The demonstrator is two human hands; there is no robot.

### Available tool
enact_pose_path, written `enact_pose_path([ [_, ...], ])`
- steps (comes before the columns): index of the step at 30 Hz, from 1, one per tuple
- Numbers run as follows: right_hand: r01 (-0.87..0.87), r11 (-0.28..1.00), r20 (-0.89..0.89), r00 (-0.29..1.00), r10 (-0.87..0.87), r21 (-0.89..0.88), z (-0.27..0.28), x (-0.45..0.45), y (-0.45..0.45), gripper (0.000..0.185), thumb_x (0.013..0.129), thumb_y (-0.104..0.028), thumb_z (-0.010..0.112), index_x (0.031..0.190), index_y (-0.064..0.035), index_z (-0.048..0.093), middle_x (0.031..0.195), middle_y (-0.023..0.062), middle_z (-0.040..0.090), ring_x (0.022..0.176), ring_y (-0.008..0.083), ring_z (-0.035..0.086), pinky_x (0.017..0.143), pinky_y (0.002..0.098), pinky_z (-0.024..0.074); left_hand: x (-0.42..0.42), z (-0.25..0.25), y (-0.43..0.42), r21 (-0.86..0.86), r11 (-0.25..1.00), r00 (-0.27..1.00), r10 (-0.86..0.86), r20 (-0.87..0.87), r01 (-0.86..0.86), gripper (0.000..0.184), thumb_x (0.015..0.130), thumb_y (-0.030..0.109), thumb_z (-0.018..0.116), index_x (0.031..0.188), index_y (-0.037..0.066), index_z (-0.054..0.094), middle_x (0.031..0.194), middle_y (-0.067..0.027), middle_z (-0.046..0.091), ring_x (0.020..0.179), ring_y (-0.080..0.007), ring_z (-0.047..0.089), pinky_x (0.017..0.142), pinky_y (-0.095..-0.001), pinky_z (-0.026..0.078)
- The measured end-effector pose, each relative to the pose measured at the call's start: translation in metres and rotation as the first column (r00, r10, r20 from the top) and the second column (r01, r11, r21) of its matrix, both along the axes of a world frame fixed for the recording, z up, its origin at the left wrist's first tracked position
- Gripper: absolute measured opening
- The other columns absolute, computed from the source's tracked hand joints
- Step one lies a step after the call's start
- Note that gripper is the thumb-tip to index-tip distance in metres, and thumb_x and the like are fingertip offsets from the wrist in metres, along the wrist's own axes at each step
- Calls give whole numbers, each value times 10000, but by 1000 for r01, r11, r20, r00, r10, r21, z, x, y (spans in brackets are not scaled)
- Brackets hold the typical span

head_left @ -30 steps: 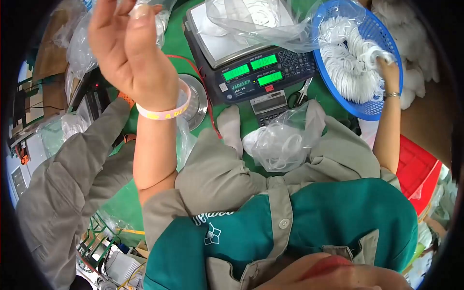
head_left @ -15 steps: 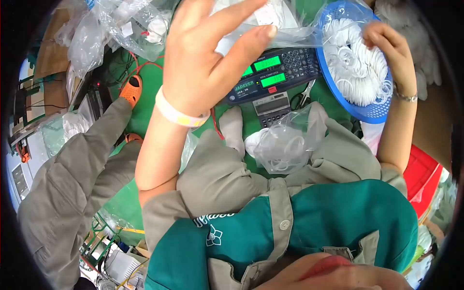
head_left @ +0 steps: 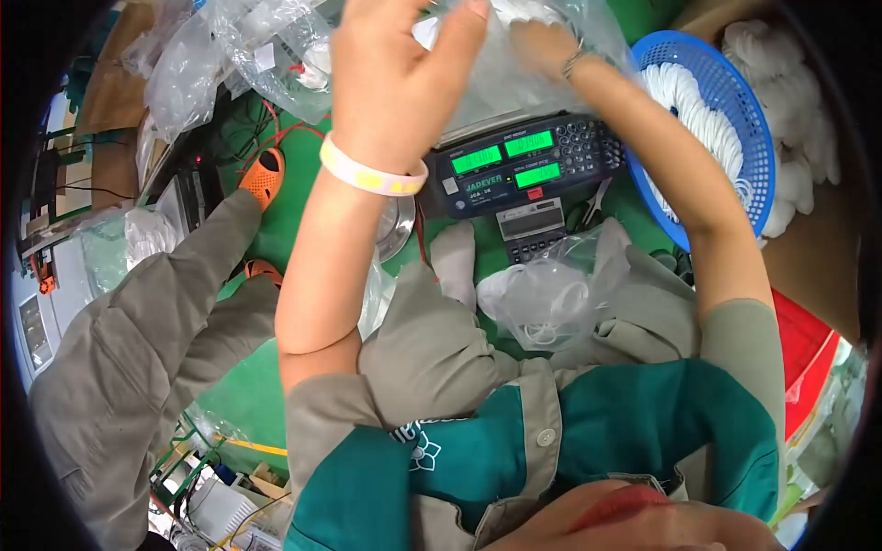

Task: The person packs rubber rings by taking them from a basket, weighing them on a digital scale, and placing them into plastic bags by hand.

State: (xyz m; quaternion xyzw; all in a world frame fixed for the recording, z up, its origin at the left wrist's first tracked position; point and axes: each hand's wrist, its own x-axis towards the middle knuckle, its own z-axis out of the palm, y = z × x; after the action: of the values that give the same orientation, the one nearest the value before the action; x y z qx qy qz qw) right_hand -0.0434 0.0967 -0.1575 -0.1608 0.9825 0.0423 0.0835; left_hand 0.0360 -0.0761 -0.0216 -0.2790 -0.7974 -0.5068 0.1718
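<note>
My left hand (head_left: 395, 83), with a pale wristband, is raised to the left of the counting scale (head_left: 524, 170). Its thumb stretches away from the palm; the fingertips run out of the top of the view. My right hand (head_left: 544, 48) reaches into or behind a clear plastic bag (head_left: 606, 37) over the scale, and its fingers are blurred. White material shows by that hand, its kind unclear. A blue basket (head_left: 763, 138) of white looped cords (head_left: 703, 129) lies under my right forearm. Green numbers glow on the scale's displays.
A calculator (head_left: 531, 225) and scissors (head_left: 588, 209) lie before the scale. Another clear bag (head_left: 551, 298) with white rings sits between my legs. Clear bags (head_left: 266, 55) are at the upper left. A person in orange shoes (head_left: 263, 179) is on the left. A red bin (head_left: 804, 367) stands at right.
My right hand has moved left from the blue basket to the bag over the scale. The left hand has shifted slightly right and up, its fingers now mostly cut off.
</note>
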Motion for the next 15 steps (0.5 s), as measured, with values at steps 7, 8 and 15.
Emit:
enact_pose_path([
  [7,-107,724,-86,994,66,-682,66,5,38,329,786,-211,473,1040,-15,547,960,235,581,892,372,555,800,420,430,7,14,-3,-47,998,998,-30,47,32,284,772,70,577,1051,29,612,1213,-266,458,1179,-286,423,935,-327,330],
  [8,-143,770,-185,982,33,-622,88,26,32,334,781,-214,486,1042,-16,549,960,222,587,880,353,564,787,402,436,10,14,-4,-114,992,997,-52,52,58,268,767,81,580,1027,32,626,1228,-285,431,1176,-298,424,938,-336,327],
  [15,172,438,183,983,-19,-882,135,124,99,326,822,-99,510,1117,37,486,864,103,620,846,168,585,762,280,447,30,10,-2,-57,978,973,-206,-102,201,195,754,180,609,862,41,692,1284,-306,360,1154,-298,436,904,-339,335],
])
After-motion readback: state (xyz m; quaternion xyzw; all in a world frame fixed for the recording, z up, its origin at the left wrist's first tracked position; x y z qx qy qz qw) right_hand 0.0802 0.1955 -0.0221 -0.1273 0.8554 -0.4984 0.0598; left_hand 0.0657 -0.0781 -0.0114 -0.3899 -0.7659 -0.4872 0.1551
